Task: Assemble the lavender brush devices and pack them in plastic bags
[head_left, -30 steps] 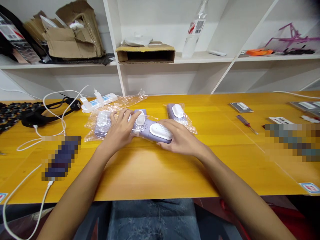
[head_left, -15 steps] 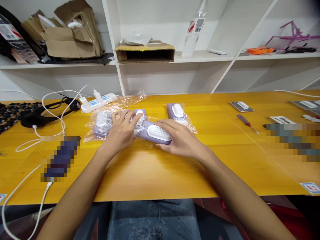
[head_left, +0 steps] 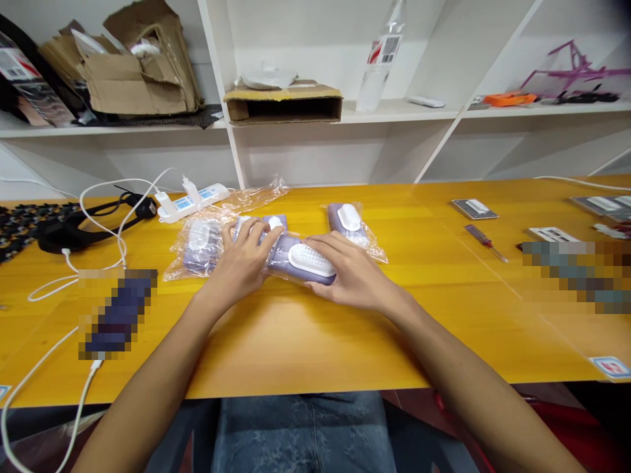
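From the left, our left hand [head_left: 245, 261] sits beside a bagged lilac device [head_left: 198, 248], its fingers curled down and grasping the far end of a plastic-wrapped lilac device [head_left: 296, 258]. Our right hand [head_left: 352, 277] cups the near end, fingers spread over the white head. Even pressure from both palms holds it steadiest on the yellow wooden table [head_left: 305, 348], with a second bagged device [head_left: 345, 222] just beyond.

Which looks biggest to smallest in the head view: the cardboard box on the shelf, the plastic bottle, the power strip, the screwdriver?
Largest to smallest: the cardboard box; then the plastic bottle and the power strip, too alike to rank, with the bottle farther from the camera; then the screwdriver.
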`<action>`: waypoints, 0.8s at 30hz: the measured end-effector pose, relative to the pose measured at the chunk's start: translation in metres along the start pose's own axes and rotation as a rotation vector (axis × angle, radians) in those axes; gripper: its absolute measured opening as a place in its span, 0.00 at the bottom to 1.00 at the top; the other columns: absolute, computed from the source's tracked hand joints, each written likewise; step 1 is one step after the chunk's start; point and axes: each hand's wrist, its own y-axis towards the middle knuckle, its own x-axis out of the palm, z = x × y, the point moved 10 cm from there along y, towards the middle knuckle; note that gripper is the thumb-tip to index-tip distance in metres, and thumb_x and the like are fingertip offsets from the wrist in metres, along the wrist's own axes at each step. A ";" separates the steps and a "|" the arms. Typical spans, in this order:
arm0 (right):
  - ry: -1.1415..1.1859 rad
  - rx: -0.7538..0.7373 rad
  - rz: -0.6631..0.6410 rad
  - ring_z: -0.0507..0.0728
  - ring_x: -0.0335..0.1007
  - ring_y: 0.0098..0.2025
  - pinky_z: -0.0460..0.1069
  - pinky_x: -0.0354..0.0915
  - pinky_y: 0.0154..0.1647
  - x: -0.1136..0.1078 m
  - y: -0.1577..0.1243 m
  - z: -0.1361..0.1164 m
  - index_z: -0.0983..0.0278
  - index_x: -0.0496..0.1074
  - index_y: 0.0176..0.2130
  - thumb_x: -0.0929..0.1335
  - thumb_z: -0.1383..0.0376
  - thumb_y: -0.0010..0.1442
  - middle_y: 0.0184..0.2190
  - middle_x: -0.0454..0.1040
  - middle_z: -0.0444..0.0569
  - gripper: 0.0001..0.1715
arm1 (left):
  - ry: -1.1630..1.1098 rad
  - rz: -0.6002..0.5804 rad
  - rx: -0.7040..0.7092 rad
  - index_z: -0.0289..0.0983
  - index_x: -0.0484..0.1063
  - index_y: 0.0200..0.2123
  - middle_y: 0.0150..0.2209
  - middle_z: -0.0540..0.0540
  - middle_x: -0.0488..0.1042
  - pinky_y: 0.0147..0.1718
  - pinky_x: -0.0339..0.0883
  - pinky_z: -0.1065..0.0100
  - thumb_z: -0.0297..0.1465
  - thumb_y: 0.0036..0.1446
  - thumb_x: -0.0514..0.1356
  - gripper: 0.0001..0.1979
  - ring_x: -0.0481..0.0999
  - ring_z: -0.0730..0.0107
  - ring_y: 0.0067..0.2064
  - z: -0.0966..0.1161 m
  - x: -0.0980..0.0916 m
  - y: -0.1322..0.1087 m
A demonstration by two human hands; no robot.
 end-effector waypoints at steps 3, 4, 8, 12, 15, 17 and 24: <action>0.018 -0.012 0.012 0.75 0.76 0.64 0.73 0.73 0.67 0.001 0.000 0.000 0.59 0.69 0.70 0.76 0.58 0.64 0.65 0.78 0.62 0.38 | -0.006 -0.004 0.001 0.39 0.63 0.74 0.67 0.27 0.72 0.71 0.52 0.30 0.23 0.61 0.64 0.39 0.67 0.34 0.72 0.001 0.000 0.000; 0.020 -0.017 0.014 0.75 0.76 0.64 0.72 0.73 0.67 0.001 0.000 0.000 0.59 0.69 0.70 0.76 0.58 0.64 0.65 0.78 0.62 0.38 | -0.010 -0.005 0.004 0.40 0.63 0.74 0.67 0.27 0.72 0.71 0.52 0.30 0.23 0.60 0.64 0.39 0.67 0.34 0.72 0.002 0.000 0.000; 0.009 -0.029 0.005 0.75 0.75 0.65 0.72 0.73 0.67 0.004 -0.001 -0.001 0.61 0.69 0.71 0.76 0.59 0.65 0.67 0.77 0.62 0.39 | -0.019 0.002 0.015 0.40 0.63 0.74 0.66 0.27 0.73 0.71 0.52 0.29 0.24 0.61 0.66 0.39 0.67 0.33 0.73 0.004 0.001 -0.001; -0.007 -0.020 -0.034 0.76 0.73 0.68 0.76 0.69 0.71 0.007 -0.002 -0.002 0.57 0.64 0.76 0.75 0.59 0.65 0.73 0.73 0.59 0.44 | -0.009 0.000 0.016 0.39 0.63 0.73 0.67 0.26 0.73 0.70 0.52 0.29 0.26 0.63 0.66 0.37 0.66 0.32 0.73 0.006 0.001 -0.001; -0.024 -0.028 -0.057 0.76 0.71 0.69 0.77 0.67 0.72 0.008 -0.002 -0.004 0.58 0.62 0.78 0.74 0.59 0.66 0.75 0.71 0.59 0.46 | -0.012 -0.007 0.016 0.39 0.63 0.73 0.66 0.26 0.73 0.71 0.52 0.29 0.26 0.63 0.65 0.36 0.67 0.33 0.73 0.008 0.002 0.000; -0.023 -0.028 -0.064 0.76 0.71 0.68 0.76 0.68 0.71 0.009 -0.001 -0.006 0.57 0.59 0.79 0.74 0.60 0.67 0.76 0.69 0.57 0.48 | -0.018 -0.005 0.015 0.39 0.63 0.73 0.67 0.27 0.73 0.71 0.52 0.30 0.25 0.62 0.66 0.37 0.67 0.33 0.73 0.008 0.001 0.000; 0.010 0.072 -0.118 0.74 0.73 0.60 0.72 0.76 0.61 0.013 0.000 -0.001 0.53 0.48 0.83 0.75 0.59 0.66 0.74 0.71 0.57 0.57 | -0.033 0.004 0.004 0.39 0.62 0.74 0.67 0.26 0.73 0.71 0.52 0.30 0.26 0.62 0.66 0.38 0.67 0.32 0.73 0.006 0.001 0.000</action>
